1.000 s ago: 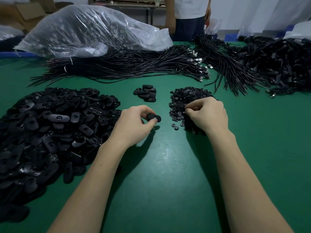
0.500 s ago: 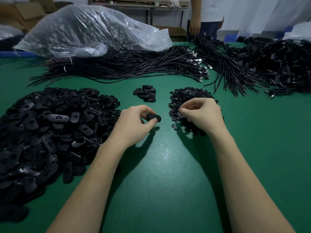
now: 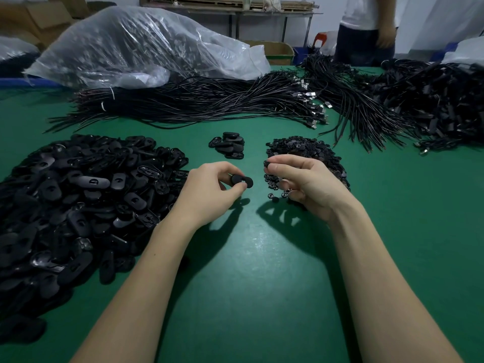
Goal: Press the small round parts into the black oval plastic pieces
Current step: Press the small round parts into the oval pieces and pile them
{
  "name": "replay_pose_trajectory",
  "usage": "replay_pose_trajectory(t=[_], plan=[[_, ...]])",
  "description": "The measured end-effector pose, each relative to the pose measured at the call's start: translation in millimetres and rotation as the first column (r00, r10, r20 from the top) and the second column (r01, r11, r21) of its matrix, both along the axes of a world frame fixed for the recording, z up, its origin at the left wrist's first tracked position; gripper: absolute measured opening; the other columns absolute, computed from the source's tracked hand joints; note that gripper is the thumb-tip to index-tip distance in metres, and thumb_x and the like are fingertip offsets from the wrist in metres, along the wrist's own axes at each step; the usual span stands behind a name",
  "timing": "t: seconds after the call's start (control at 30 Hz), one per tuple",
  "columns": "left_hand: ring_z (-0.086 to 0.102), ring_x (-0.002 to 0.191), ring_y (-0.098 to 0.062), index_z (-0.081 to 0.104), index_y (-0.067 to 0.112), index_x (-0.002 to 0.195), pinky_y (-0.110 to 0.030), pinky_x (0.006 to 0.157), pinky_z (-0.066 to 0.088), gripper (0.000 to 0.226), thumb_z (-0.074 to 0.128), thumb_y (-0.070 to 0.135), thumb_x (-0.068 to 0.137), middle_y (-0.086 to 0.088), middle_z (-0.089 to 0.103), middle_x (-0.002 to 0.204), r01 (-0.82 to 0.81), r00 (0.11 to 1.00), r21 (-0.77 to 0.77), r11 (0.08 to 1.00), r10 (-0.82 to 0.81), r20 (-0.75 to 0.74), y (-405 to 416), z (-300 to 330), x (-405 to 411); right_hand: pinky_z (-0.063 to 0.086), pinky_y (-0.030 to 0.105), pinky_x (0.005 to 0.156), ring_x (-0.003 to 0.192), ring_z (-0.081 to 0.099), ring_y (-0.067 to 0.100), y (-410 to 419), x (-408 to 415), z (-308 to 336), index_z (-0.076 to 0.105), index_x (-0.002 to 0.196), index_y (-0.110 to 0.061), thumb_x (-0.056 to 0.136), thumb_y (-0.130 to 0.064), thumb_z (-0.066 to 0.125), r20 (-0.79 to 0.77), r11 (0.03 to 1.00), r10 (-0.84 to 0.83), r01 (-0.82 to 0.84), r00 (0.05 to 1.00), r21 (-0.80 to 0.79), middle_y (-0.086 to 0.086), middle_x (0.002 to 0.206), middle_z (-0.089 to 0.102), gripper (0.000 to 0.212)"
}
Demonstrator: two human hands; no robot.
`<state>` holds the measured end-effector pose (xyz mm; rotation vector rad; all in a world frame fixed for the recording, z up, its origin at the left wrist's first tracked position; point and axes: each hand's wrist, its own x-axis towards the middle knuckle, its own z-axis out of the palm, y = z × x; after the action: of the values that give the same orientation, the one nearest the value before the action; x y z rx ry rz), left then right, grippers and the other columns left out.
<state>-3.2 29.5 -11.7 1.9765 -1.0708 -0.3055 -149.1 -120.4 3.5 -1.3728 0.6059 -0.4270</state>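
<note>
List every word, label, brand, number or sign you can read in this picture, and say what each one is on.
None: no readable text shows anywhere.
The cardboard boxes at the back show no print.
The clear plastic bag shows no print.
The black oval pieces, the small round parts and the cables carry no legible marks.

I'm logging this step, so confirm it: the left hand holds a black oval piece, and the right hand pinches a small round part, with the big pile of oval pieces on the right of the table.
Wrong on one point: the head view shows the big pile of oval pieces on the left of the table. The left hand does hold a black oval piece, and the right hand pinches a small round part.
</note>
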Motion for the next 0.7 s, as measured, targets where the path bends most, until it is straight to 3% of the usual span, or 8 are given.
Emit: replay_pose_trajectory(t=[0.1, 0.33, 0.57, 0.7], plan=[[0.056, 0.058, 0.005, 0.074, 0.031, 0.100, -0.005, 0.055, 0.037, 0.009, 0.074, 0.030, 0.091, 0.019, 0.074, 0.084, 0.001, 1.000, -0.002, 1.000, -0.001, -0.004, 0.1, -0.3, -0.1, 0.034, 0.012, 0.041, 0.053, 0.056, 0.003, 0.5, -0.6, -0.1, 0.080, 0.083, -0.030, 0.081, -0.019, 0.084, 0.015, 0.999, 0.033, -0.034, 0.999, 0.027, 0.001, 0.098, 0.078, 0.012], [0.056, 0.057, 0.005, 0.074, 0.031, 0.100, -0.006, 0.055, 0.037, 0.009, 0.074, 0.031, 0.090, 0.019, 0.074, 0.084, 0.011, 1.000, 0.004, 1.000, -0.011, 0.005, 0.6, -0.2, 0.1, 0.035, 0.011, 0.039, 0.051, 0.057, 0.002, 1.5, 0.7, -0.3, 0.081, 0.080, -0.027, 0.086, -0.011, 0.078, 0.052, 0.994, 0.059, -0.064, 0.997, 0.088, 0.002, 0.096, 0.079, 0.018], [0.058, 0.058, 0.005, 0.075, 0.031, 0.099, -0.005, 0.054, 0.039, 0.009, 0.074, 0.031, 0.090, 0.020, 0.073, 0.084, 0.008, 1.000, -0.021, 1.000, -0.009, -0.023, 1.0, 1.5, -0.3, 0.037, 0.012, 0.044, 0.053, 0.056, 0.003, 2.8, 2.3, -2.3, 0.082, 0.080, -0.024, 0.086, -0.007, 0.077, 0.031, 0.998, 0.063, -0.063, 0.998, 0.008, 0.000, 0.093, 0.078, 0.019], [0.058, 0.059, 0.003, 0.074, 0.033, 0.097, -0.014, 0.061, 0.042, 0.007, 0.074, 0.033, 0.090, 0.021, 0.074, 0.083, 0.005, 0.999, -0.028, 1.000, -0.007, -0.051, 1.1, 2.2, 0.1, 0.038, 0.015, 0.044, 0.053, 0.056, 0.006, 4.8, 3.7, -2.6, 0.079, 0.081, -0.025, 0.083, -0.008, 0.081, -0.016, 0.995, 0.057, -0.059, 0.998, -0.086, 0.003, 0.089, 0.077, 0.017]])
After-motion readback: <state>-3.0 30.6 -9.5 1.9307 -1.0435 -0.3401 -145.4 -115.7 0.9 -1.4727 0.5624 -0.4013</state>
